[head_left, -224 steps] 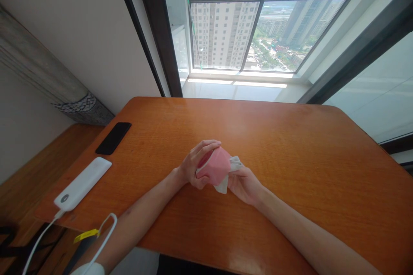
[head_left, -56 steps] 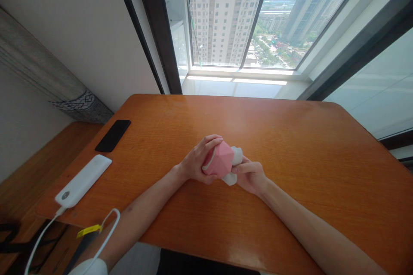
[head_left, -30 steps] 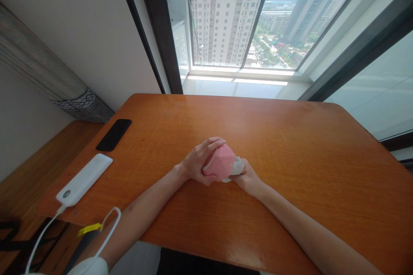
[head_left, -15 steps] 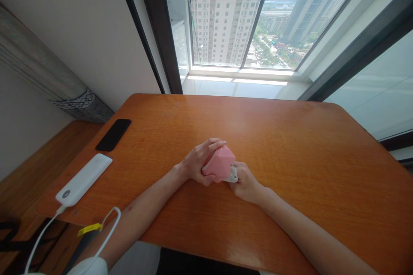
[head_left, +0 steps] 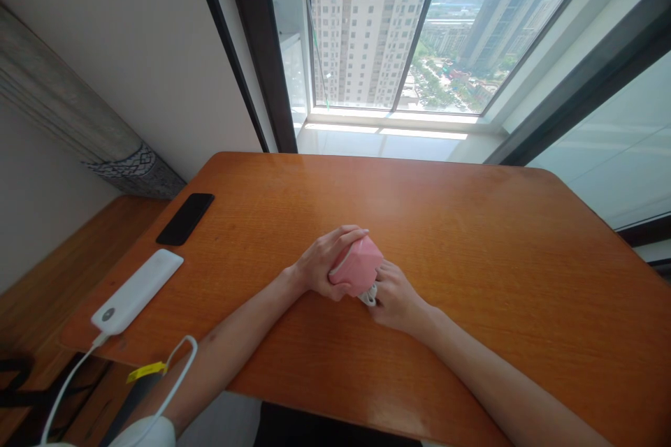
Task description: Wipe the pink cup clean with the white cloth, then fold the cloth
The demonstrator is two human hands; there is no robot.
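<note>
Over the middle of the wooden table, my left hand (head_left: 326, 264) is wrapped round a pink, angular-faced object (head_left: 359, 267) from its left side; its exact kind does not show. A bundled white cord (head_left: 369, 295), or something like one, sticks out in loops at the object's lower right. My right hand (head_left: 397, 295) is closed at that bundle, against the right side of the pink object. Its fingertips are partly hidden behind the object and the loops.
At the table's left lie a black phone (head_left: 185, 218) and a white power bank (head_left: 138, 292) with a white cable (head_left: 68, 385) plugged in. The cable runs down by my left forearm. Beyond the table's (head_left: 498, 251) far edge is a window (head_left: 409, 49).
My right hand has shifted slightly, and the white loops have moved down and left below the pink object. My left hand keeps the same hold.
</note>
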